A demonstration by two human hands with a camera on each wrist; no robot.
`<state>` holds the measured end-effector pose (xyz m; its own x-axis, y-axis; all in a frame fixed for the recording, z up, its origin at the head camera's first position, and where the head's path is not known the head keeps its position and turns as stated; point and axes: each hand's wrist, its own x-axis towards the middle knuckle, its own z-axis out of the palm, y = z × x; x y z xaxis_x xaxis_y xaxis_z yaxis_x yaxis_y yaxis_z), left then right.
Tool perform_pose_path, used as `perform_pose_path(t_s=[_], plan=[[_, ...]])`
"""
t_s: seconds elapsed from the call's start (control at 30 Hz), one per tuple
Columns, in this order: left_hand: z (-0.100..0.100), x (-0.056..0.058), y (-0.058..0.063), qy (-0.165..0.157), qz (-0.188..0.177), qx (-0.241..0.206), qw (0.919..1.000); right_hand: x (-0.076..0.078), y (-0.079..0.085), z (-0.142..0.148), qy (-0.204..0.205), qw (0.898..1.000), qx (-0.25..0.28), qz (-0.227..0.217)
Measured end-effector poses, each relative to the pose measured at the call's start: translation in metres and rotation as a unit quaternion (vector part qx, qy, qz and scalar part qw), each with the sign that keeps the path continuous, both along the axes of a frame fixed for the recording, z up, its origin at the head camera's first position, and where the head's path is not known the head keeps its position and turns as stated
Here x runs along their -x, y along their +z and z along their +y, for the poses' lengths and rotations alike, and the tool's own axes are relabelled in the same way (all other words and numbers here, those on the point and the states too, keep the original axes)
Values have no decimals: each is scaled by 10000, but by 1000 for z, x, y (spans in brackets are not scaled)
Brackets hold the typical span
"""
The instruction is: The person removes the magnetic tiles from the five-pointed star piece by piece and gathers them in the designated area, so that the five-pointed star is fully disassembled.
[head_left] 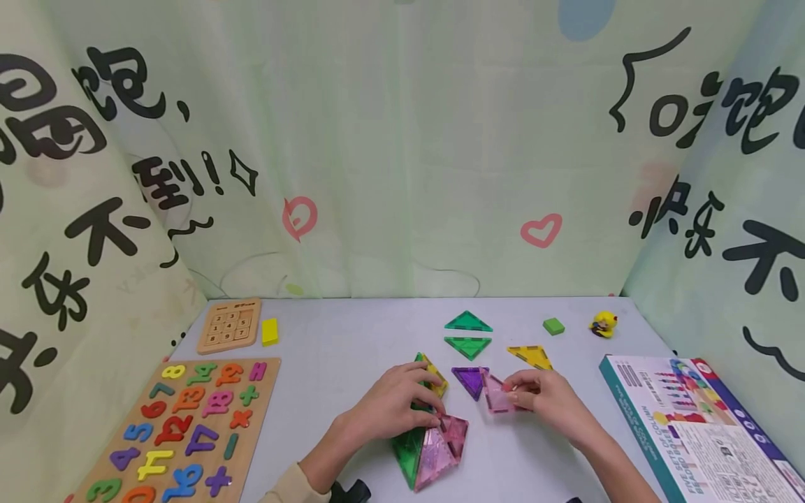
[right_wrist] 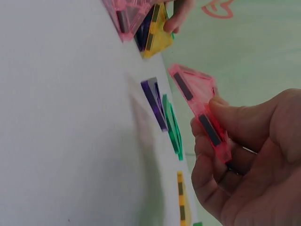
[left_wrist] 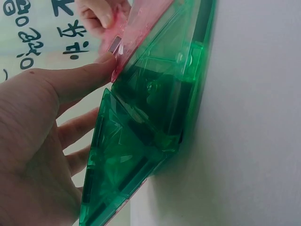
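My left hand (head_left: 399, 398) grips a built-up shape of translucent magnetic tiles, its thumb on a pink panel and its other fingers over the far side. Green (head_left: 409, 450), pink (head_left: 435, 461) and yellow (head_left: 438, 377) panels show on that shape. To the right, my right hand (head_left: 553, 402) pinches a loose pink magnetic tile (right_wrist: 200, 103) between thumb and fingers, raised off the table. A purple triangle tile (head_left: 468, 381) lies just behind it. Farther back are two green triangle tiles (head_left: 468, 321) and a yellow triangle tile (head_left: 531, 356).
On the left lie a wooden number board (head_left: 216, 381), a small wooden number puzzle (head_left: 229, 326) and a yellow block (head_left: 270, 332). A green block (head_left: 553, 326) and a yellow toy figure (head_left: 603, 324) stand at the back right. A printed box (head_left: 704, 433) lies at right.
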<state>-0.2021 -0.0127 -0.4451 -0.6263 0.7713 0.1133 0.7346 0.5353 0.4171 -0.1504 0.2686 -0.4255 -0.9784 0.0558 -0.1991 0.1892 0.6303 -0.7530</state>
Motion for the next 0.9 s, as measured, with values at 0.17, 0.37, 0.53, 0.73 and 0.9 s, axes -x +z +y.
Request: perform_pose_path(t_s=[0.17, 0.37, 0.53, 0.73, 0.9], plan=[[-1, 0, 0, 24, 45, -3, 10000, 7, -11, 19, -310, 9970, -688, 147], [-1, 1, 1, 28, 66, -7, 10000, 14, -23, 29, -644, 9910, -1140, 288], [-1, 1, 0, 29, 34, -10, 10000, 19, -23, 25, -675, 9847, -1501, 570], [-1, 1, -2, 2, 28, -64, 10000, 19, -21, 19, -737, 9774, -1836, 749], [-1, 1, -2, 13, 21, -58, 10000, 17, -19, 16, -721, 9725, -2026, 890]])
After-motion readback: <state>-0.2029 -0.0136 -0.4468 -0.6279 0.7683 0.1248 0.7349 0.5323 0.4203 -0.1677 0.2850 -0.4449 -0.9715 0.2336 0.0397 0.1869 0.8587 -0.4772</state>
